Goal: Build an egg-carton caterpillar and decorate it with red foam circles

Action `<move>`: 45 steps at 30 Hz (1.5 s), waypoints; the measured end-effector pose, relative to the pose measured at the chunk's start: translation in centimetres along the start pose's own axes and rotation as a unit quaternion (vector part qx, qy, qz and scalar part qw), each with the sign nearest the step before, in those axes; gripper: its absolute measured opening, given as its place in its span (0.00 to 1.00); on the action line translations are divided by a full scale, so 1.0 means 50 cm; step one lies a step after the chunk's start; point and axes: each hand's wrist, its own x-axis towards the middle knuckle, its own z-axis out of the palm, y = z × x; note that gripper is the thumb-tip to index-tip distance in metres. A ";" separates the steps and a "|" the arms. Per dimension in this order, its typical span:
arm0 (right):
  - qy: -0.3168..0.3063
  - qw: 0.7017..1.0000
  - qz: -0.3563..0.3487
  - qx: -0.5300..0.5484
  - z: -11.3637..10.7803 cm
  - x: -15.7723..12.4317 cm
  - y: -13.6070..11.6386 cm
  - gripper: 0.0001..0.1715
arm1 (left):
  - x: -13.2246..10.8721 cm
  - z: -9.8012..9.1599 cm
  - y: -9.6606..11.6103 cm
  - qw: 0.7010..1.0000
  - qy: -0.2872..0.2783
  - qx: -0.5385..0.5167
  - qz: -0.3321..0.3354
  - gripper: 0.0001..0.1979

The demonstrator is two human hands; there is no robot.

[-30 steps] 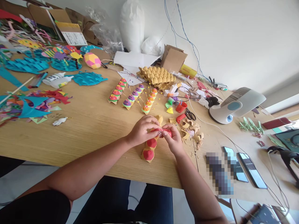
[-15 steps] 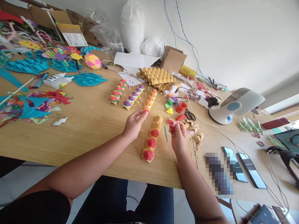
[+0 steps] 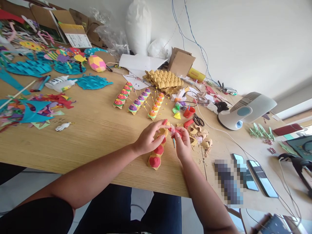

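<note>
My left hand [image 3: 149, 138] is over the upper part of a yellow-brown egg-carton strip [image 3: 157, 165], hiding some of it. Its thumb is apart from its fingers, and a small piece of red modelling clay [image 3: 165, 122] shows at the fingertips. Close by on the right, my right hand [image 3: 183, 144] pinches a clear plastic wrapper of red clay [image 3: 173, 130]. Red clay caps [image 3: 154, 162] cover the strip's nearer bumps. A thin blue stick [image 3: 174, 143] lies beside the right hand, partly covered.
Three decorated egg-carton strips, red-green [image 3: 123, 95], purple [image 3: 138, 101] and orange [image 3: 156, 105], stand beyond my hands. Black scissors [image 3: 198, 120], a red cup [image 3: 189, 112] and carton scraps [image 3: 201, 135] lie to the right. Farther right are a white fan [image 3: 246, 110] and phones [image 3: 262, 178].
My left hand has come nearer and to the right, from the orange strip to above the plain strip. My right hand has shifted slightly left, bringing the wrapped clay close to the left fingers.
</note>
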 end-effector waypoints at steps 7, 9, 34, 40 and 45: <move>-0.032 0.999 -0.008 -0.013 0.002 -0.009 -0.015 0.19 | 0.000 -0.001 0.001 0.998 -0.021 0.045 0.041 0.39; -0.044 0.999 0.000 -0.004 0.005 -0.010 -0.019 0.19 | 0.001 -0.001 -0.001 0.998 -0.024 0.047 0.041 0.40; -0.031 0.996 -0.082 -0.016 0.006 -0.006 -0.005 0.19 | 0.013 -0.014 -0.006 0.979 0.071 0.157 0.113 0.25; -0.020 0.982 -0.164 -0.087 0.003 0.001 -0.005 0.14 | 0.013 -0.015 -0.004 0.983 0.070 0.136 0.096 0.28; -0.034 0.972 -0.194 -0.127 0.003 0.006 -0.003 0.15 | 0.009 -0.010 -0.008 0.990 0.071 0.113 0.049 0.34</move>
